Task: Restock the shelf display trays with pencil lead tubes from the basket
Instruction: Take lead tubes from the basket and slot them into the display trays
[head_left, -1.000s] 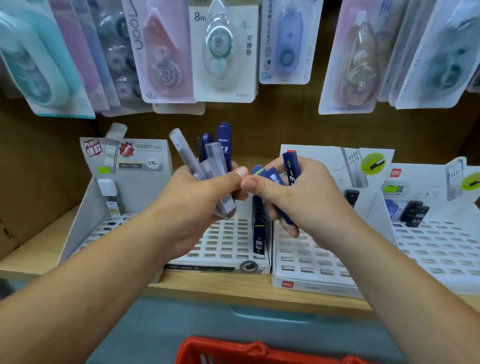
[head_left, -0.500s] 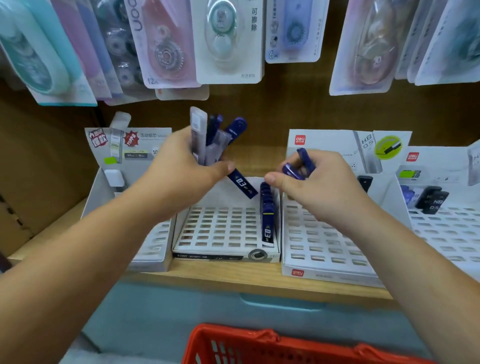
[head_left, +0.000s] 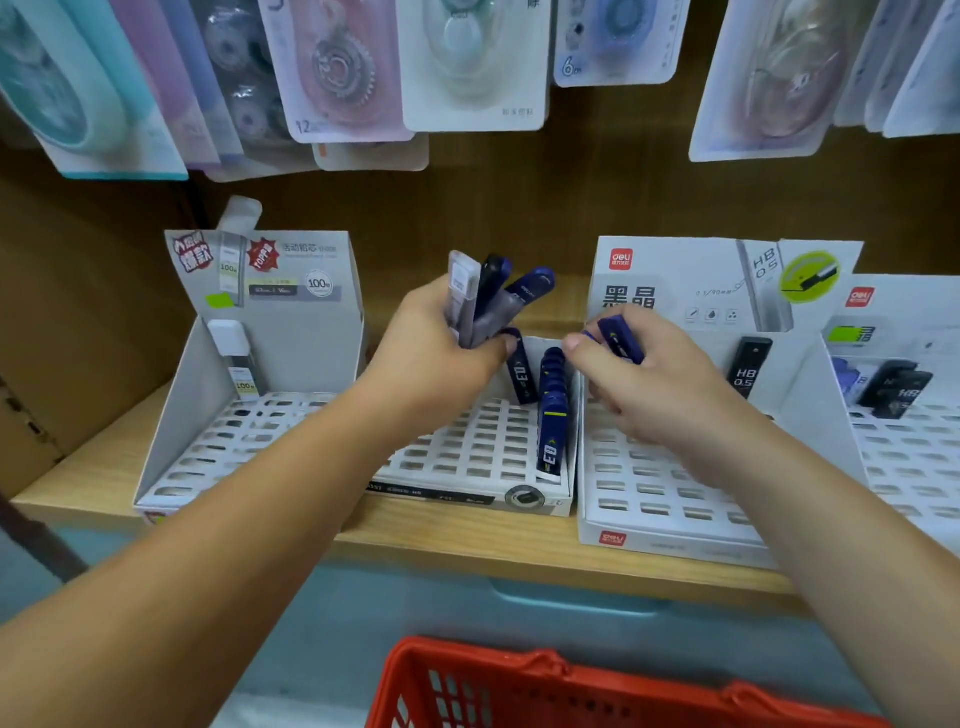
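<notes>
Wooden shelf (head_left: 457, 540) carries slotted white trays (head_left: 467, 462); red basket (head_left: 519, 686) below. Left hand (head_left: 441, 358) grips tube bundle (head_left: 488, 296); right hand (head_left: 649, 384) pinches blue tubes (head_left: 618, 338), over middle tray.

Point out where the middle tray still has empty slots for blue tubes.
Middle tray: open grid slots between the left arm and the blue tube row along its right wall. Crowded: that row, and the back, where the left hand holds a bundle of tubes.

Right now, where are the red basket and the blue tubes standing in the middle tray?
red basket (head_left: 493, 662): head view, its back rim.
blue tubes (head_left: 552, 431): head view, front tube's side.
</notes>
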